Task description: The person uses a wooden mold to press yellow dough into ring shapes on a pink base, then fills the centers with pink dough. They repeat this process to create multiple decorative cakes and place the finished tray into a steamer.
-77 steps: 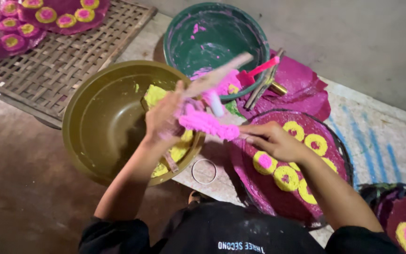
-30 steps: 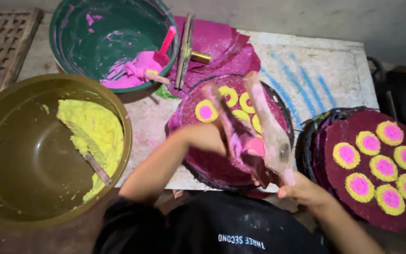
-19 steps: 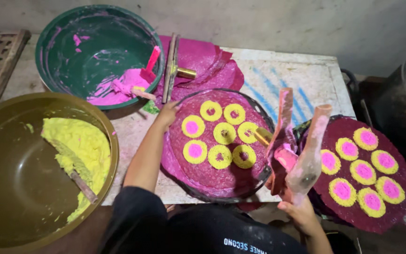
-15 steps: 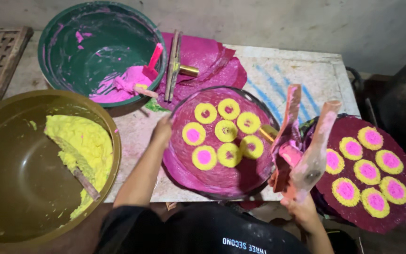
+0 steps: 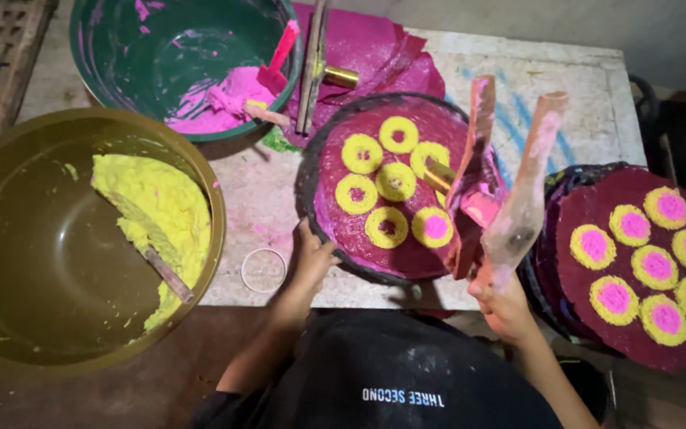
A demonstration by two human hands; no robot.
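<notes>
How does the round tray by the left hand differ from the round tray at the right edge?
The middle tray carries mostly yellow rings with unfilled centres, only one filled pink; the right tray has every ring filled pink. The left hand touches the middle tray's rim; no hand touches the right tray. The middle tray lies fully on the table; the right one sits beside it. Both are round and magenta-lined.

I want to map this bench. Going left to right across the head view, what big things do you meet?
Olive bowl of yellow paste → left hand on the round tray of yellow rings → right hand holding pink-smeared wooden tongs → dark tray of filled rings.
</notes>
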